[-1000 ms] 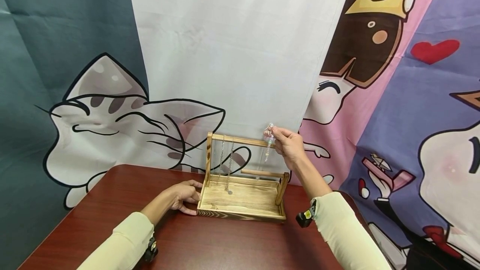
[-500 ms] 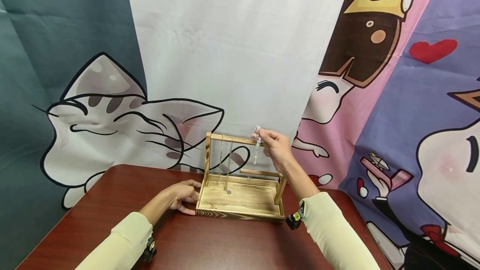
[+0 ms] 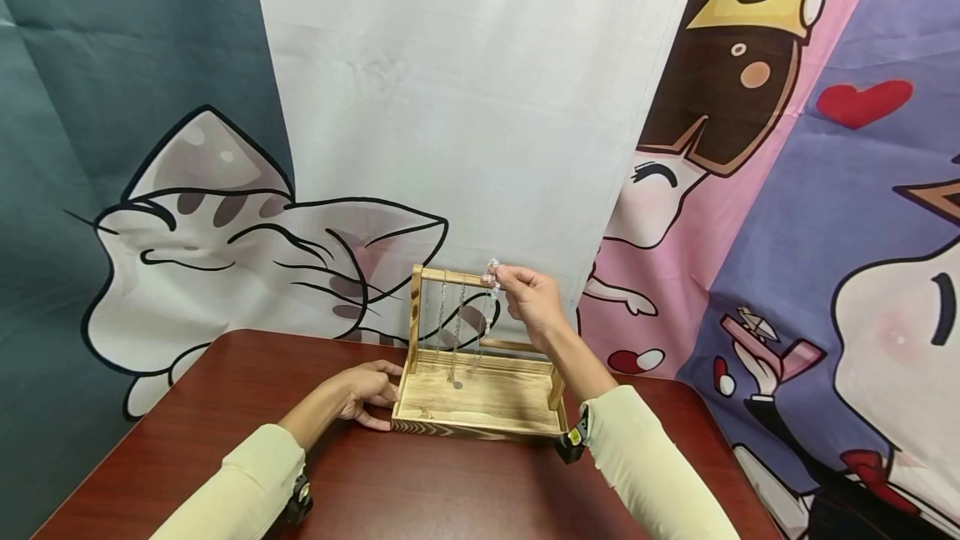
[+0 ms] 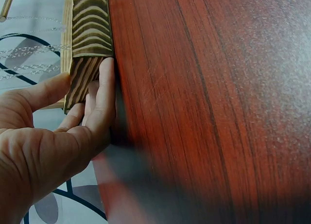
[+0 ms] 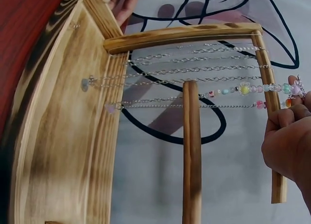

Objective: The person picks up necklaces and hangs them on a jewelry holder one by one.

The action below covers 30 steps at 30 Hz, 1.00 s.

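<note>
Since a second ago we see the right hand [image 3: 531,297] has slid leftward along the top rail [image 3: 450,276] of the wooden stand [image 3: 480,394], carrying the beaded strand [image 3: 491,307] with it — from the rail's free end toward the chains. Its fingertips [image 5: 284,114] pinch the strand's upper end right at the rail, and the beads hang straight down below the pinch.

We count one stand, two rails, the lower rail [image 5: 191,151] beneath the grip, and two metal chains [image 3: 450,323] hanging just left of the pinch, apart from it. The left hand [image 3: 365,392] has not shifted: its straight fingers [image 4: 104,95] press flat against the stand's left end.

One reddish-brown table [image 3: 420,482] carries the stand — behind it hangs a cartoon backdrop [image 3: 225,215] of cats and a crowned figure.
</note>
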Motion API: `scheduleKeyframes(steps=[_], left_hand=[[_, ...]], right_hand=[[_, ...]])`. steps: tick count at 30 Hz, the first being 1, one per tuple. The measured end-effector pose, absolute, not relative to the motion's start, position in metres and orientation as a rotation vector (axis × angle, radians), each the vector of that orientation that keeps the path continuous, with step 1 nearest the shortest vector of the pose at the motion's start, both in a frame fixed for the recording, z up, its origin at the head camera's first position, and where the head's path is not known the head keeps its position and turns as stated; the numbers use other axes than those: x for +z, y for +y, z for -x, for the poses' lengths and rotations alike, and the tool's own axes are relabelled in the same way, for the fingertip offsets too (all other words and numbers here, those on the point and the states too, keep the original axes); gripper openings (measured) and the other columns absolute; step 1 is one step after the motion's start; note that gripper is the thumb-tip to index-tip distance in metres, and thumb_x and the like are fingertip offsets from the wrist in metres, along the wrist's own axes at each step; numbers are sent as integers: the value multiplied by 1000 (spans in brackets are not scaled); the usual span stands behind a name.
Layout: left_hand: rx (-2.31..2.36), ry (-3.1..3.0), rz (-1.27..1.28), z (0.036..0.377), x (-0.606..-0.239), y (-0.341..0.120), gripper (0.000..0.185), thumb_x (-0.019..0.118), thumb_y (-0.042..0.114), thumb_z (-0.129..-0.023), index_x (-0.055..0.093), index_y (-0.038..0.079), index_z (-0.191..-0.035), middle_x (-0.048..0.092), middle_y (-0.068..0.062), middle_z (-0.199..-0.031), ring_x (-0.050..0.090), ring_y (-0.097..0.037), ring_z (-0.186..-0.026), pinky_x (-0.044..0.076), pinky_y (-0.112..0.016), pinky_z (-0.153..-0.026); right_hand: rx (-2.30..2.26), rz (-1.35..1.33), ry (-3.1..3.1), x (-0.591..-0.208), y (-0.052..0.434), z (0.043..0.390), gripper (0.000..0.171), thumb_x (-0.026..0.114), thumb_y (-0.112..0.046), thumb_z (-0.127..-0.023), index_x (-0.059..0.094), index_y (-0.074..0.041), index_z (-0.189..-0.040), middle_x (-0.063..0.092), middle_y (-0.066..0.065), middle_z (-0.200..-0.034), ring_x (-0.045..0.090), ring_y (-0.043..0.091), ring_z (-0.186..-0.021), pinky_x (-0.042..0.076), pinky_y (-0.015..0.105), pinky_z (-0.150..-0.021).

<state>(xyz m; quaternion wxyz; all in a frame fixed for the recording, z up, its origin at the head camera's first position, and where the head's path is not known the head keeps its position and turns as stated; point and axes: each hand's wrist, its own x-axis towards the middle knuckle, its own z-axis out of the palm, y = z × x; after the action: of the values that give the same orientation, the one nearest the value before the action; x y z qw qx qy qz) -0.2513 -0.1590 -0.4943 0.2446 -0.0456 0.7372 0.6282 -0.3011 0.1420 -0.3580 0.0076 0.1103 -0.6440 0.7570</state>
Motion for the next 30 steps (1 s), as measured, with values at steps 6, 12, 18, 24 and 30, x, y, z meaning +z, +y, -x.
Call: scheduleKeyframes(steps=[6,12,18,24,30], left_hand=[[1723,2012,143,252,-493,-158,65,60,-12,-95,40,0,-156,72,-26,-138,75,-28,-110,71,-54,-85],[1722,2013,155,252,-493,-158,65,58,-12,-94,41,0,-156,71,-26,-136,74,-30,-111,71,-55,-85],[1724,2011,152,252,-494,-157,65,59,-12,-94,41,0,-155,72,-26,-137,74,-29,-110,71,-54,-85],[1726,2008,135,252,-495,-157,64,58,-12,-95,40,-1,-156,72,-27,-138,75,-28,-109,71,-54,-85],[1728,2008,142,252,-494,-157,65,59,-12,-95,40,0,-156,72,-27,-137,75,-28,-108,71,-54,-85]], right_hand=[[2309,-324,-2059,-365,141,299,12,75,-15,-109,87,-12,-108,60,-10,-61,28,2,-46,23,19,-47],[2224,-285,-2094,-378,143,300,15,80,-16,-106,87,-6,-113,47,-11,-53,29,2,-45,23,19,-46],[2187,-277,-2129,-390,143,296,24,81,-20,-105,86,-1,-119,55,-14,-57,26,2,-45,22,19,-46],[2122,-236,-2198,-401,144,292,35,82,-23,-105,81,3,-129,59,-15,-62,28,5,-49,26,21,-49],[2010,-211,-2265,-406,145,288,37,82,-22,-104,80,-4,-136,85,6,-130,77,18,-119,68,29,-94]])
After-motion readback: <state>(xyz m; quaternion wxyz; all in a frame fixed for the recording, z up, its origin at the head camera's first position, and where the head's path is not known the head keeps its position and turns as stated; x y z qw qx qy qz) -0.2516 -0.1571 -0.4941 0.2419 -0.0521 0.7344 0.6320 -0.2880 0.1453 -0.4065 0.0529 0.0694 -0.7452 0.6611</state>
